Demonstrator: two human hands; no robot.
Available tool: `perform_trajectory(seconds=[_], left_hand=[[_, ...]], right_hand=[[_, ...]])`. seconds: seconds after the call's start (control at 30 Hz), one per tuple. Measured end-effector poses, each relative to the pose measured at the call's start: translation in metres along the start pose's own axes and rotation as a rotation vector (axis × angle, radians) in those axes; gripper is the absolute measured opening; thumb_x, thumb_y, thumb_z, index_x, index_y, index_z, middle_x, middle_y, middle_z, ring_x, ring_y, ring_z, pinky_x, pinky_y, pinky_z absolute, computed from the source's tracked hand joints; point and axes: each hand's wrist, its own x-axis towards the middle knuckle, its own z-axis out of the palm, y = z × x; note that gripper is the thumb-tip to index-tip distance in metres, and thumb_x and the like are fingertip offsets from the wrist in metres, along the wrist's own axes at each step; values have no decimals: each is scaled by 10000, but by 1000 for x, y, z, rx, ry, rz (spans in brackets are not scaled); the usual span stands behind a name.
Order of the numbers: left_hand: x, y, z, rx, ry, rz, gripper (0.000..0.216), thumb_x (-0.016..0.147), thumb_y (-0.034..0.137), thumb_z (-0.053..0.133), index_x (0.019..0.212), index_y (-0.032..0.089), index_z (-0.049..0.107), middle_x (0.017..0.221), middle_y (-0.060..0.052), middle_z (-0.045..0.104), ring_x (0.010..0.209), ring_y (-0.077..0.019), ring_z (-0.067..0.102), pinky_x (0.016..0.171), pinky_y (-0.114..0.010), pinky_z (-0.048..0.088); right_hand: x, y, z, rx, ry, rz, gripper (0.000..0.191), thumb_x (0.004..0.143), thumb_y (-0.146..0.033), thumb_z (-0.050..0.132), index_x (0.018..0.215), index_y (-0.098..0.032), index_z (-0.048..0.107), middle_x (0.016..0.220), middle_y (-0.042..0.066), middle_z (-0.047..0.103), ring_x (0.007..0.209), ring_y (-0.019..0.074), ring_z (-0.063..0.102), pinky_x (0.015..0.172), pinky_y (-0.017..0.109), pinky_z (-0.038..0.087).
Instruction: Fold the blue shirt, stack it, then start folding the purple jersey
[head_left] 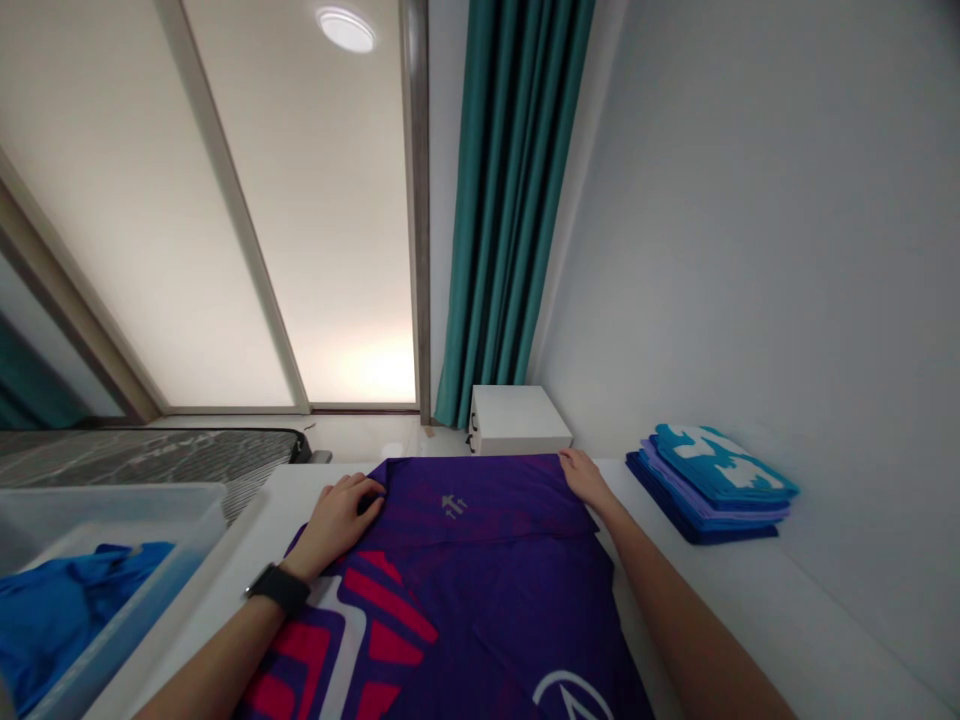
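A dark purple shirt (517,580) lies spread on the white table, with red and white shapes at its left and a white round mark near the bottom. Its far part is folded over into a band that carries a small grey arrow print. My left hand (341,520), with a black watch on the wrist, grips the band's left corner between curled fingers and thumb. At the far right corner, my right hand (585,480) pinches the fabric; some of its fingertips are hidden by the cloth.
Folded blue and lilac clothes form a stack (712,485) on the table's right, against the wall. To the left stands a clear plastic bin (214,510) with blue clothing (82,600) inside. Beyond the table are a white cabinet (517,415), a teal curtain (514,210) and frosted sliding doors.
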Motion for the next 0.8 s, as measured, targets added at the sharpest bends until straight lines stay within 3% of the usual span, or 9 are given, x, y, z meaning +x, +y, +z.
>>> perform_trajectory(seconds=[0.2,0.4,0.53,0.63,0.8], left_hand=[[0,1,-2,-5,-13,5,247,851,380,474,906,257,680,964,-41,677,951,-243,611,833,-370,422],[0,1,-1,-23,-9,-10,233,840,372,488,889,253,682,947,-43,679,940,-243,612,836,-369,433],[1,-4,-1,-164,14,-13,259,830,388,482,900,230,676,888,-41,673,854,-223,624,799,-339,467],[3,-9,-6,-263,85,-67,289,817,416,481,897,213,670,822,-32,652,753,-199,609,731,-308,477],[11,-17,-29,-215,201,-231,329,793,440,469,887,200,672,601,27,504,603,-172,529,591,-273,394]], right_hand=[[15,-4,-3,37,-80,95,251,900,-279,469,847,-198,700,933,67,732,924,215,647,839,302,441],[11,-9,-9,181,-49,106,210,845,-267,520,928,-157,678,903,63,726,823,185,658,750,270,461],[6,-13,-17,254,17,75,197,806,-236,517,902,-143,662,893,64,707,828,174,639,736,249,454],[0,-16,-25,272,64,69,170,770,-257,542,859,-163,652,765,30,665,756,180,609,695,259,430],[-8,-24,-41,351,33,80,116,766,-268,528,810,-197,609,482,-61,514,509,150,510,541,248,358]])
